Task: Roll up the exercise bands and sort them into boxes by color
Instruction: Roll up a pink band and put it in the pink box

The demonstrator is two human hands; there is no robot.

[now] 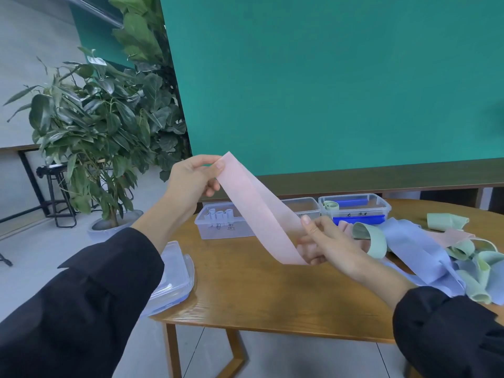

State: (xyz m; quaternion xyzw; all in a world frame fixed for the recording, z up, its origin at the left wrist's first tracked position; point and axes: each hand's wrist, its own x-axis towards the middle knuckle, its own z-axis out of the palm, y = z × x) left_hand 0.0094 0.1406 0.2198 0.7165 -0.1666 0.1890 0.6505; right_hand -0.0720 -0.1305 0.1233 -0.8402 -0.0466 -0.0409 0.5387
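Observation:
A pink exercise band (259, 208) stretches flat in the air above the wooden table (245, 296). My left hand (193, 178) pinches its upper end, raised at the left. My right hand (324, 241) grips its lower end lower down at the right. A loose pile of blue and green bands (436, 257) lies at the table's right. Three clear boxes stand at the back: the left box (218, 233) holds several pale blue rolls, the middle box (308, 207) is partly hidden by the pink band, the right box (379, 205) holds a green roll (330, 205).
Stacked clear lids (174, 282) lie at the table's left edge. Another green band (447, 221) and a pink band (452, 237) lie at the far right. Potted plants (95, 126) stand left of the table. A green wall panel rises behind the table.

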